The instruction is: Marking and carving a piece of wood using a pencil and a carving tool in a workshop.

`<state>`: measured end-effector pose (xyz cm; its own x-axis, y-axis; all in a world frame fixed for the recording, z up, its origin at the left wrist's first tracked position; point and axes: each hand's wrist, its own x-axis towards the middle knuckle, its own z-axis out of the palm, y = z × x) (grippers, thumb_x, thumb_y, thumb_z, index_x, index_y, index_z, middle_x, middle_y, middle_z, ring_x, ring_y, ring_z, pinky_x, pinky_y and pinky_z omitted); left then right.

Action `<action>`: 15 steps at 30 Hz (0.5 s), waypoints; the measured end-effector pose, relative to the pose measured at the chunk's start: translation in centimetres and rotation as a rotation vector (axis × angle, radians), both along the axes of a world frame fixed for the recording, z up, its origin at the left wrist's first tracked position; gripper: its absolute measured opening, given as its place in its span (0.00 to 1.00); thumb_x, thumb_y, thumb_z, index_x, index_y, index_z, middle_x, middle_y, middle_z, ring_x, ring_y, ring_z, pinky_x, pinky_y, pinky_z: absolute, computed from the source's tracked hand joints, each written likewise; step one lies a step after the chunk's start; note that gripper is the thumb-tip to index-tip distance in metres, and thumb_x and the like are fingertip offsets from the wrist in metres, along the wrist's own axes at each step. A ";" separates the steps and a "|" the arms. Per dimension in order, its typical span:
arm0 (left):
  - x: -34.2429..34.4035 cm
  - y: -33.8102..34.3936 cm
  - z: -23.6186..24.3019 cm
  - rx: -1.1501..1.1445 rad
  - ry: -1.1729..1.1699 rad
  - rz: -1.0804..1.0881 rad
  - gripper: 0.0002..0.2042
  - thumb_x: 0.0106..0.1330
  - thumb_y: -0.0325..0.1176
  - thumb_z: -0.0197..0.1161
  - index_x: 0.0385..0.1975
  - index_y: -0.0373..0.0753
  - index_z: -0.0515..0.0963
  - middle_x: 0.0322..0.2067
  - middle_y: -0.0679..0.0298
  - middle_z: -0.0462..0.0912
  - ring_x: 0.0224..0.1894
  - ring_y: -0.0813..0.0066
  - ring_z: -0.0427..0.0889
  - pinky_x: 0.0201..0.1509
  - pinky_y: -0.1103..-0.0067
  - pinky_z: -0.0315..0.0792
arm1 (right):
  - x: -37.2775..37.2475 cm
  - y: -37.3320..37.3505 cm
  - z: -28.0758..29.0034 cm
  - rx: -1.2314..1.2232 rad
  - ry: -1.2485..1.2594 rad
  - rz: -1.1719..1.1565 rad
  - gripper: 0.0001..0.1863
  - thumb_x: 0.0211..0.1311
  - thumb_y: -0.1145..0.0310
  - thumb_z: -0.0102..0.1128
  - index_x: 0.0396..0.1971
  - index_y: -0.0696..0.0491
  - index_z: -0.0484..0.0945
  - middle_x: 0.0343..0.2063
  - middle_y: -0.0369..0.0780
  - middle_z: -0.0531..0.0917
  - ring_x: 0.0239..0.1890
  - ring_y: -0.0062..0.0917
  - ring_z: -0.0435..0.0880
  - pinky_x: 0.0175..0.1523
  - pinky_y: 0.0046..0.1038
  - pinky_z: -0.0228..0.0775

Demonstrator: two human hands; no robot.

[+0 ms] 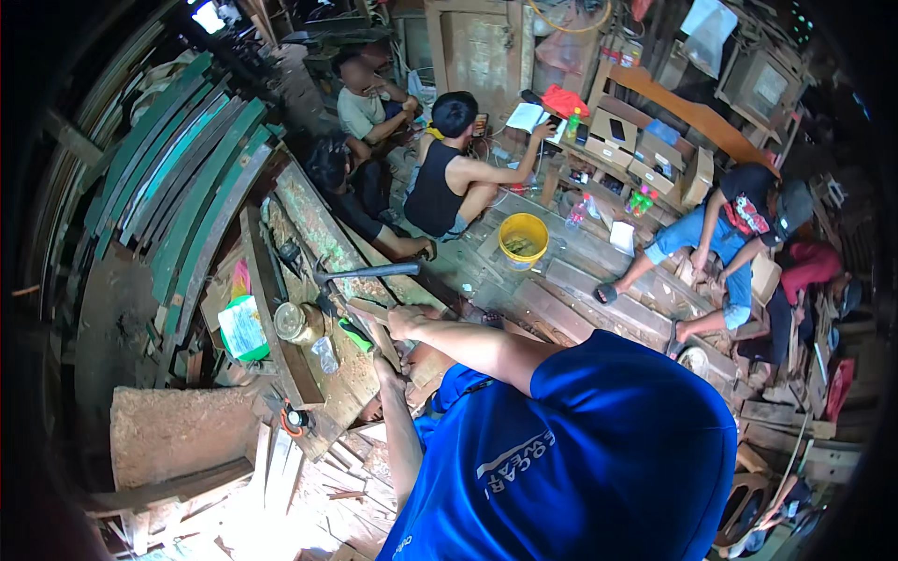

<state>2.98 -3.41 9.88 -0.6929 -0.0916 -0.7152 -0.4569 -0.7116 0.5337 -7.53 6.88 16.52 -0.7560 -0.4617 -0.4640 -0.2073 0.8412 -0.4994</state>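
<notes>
Head view: bare right hand (407, 323) closed round the near end of a flat brown piece of wood (368, 309), over the long, light wooden bench (329, 404). Bare left hand (386, 372) just below, close to the same piece, with fingers partly hidden; cannot tell if closed on anything. Near those fingers, a small bright green and black thing (354, 334), too small to tell more. In the way just past the hands, a dark hammer-like tool with a long blue-grey handle (374, 270), lying across the bench. Left of the hands, a round see-through jar with a tan lid (297, 323), and near it a small clear plastic cup (325, 355). Along the bench side, a long brown wooden plank (278, 327), like a low wall, with a round white and green tub (243, 329) beyond. Lower down, orange-handled clippers (294, 419) near the bench end, and loose pale wood strips (281, 467) below. Upper left, a big pile of long green boards (187, 178). Well apart on the floor, a round yellow plastic bucket (522, 240). Past the bench, a seated person in a black sleeveless top (440, 192), one arm reaching toward an open white book (527, 116).
</notes>
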 end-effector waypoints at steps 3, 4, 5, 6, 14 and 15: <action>0.1 -0.1 0.5 0.040 0.007 -0.016 0.18 0.65 0.51 0.35 0.32 0.45 0.67 0.16 0.68 0.67 0.11 0.78 0.62 0.10 0.84 0.53 | 0.0 0.4 0.3 0.000 0.046 -0.012 0.13 0.45 0.70 0.57 0.33 0.57 0.81 0.35 0.46 0.82 0.41 0.33 0.82 0.42 0.32 0.75; 0.1 -0.3 0.2 0.061 0.000 -0.006 0.19 0.65 0.52 0.35 0.32 0.44 0.67 0.17 0.68 0.67 0.11 0.78 0.61 0.10 0.84 0.53 | 0.1 0.6 0.9 -0.024 0.033 -0.013 0.13 0.45 0.70 0.57 0.32 0.57 0.81 0.35 0.46 0.82 0.41 0.34 0.82 0.42 0.32 0.75; 0.0 -0.4 0.0 0.082 -0.006 0.005 0.19 0.64 0.52 0.35 0.31 0.44 0.67 0.17 0.68 0.67 0.11 0.78 0.61 0.10 0.84 0.53 | 0.2 0.7 1.2 -0.048 0.021 -0.011 0.13 0.45 0.70 0.57 0.32 0.57 0.81 0.34 0.46 0.82 0.40 0.34 0.82 0.42 0.32 0.75; -0.1 -0.4 0.0 0.082 -0.006 0.004 0.19 0.64 0.52 0.35 0.31 0.44 0.67 0.17 0.68 0.67 0.11 0.78 0.61 0.10 0.84 0.53 | 0.2 0.8 1.2 -0.052 0.020 -0.009 0.13 0.44 0.70 0.58 0.32 0.58 0.81 0.34 0.46 0.82 0.40 0.35 0.82 0.42 0.33 0.75; -0.5 -0.1 0.0 0.084 0.012 0.042 0.19 0.65 0.52 0.37 0.30 0.43 0.66 0.17 0.67 0.67 0.11 0.78 0.61 0.10 0.84 0.53 | 0.9 1.5 0.3 -0.137 0.053 0.023 0.14 0.43 0.74 0.55 0.32 0.63 0.78 0.33 0.51 0.81 0.38 0.38 0.82 0.42 0.35 0.74; -0.5 -0.2 -0.2 0.124 0.013 0.050 0.18 0.65 0.52 0.37 0.29 0.43 0.66 0.17 0.67 0.67 0.12 0.78 0.61 0.10 0.84 0.54 | 1.1 1.6 0.3 -0.137 0.041 0.037 0.15 0.43 0.73 0.56 0.34 0.63 0.77 0.35 0.51 0.81 0.40 0.38 0.81 0.44 0.35 0.74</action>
<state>2.45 -3.61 9.72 -0.6991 -0.0378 -0.7141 -0.4127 -0.7941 0.4461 -6.46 8.44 16.86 -0.7540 -0.5469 -0.3639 -0.2596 0.7569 -0.5998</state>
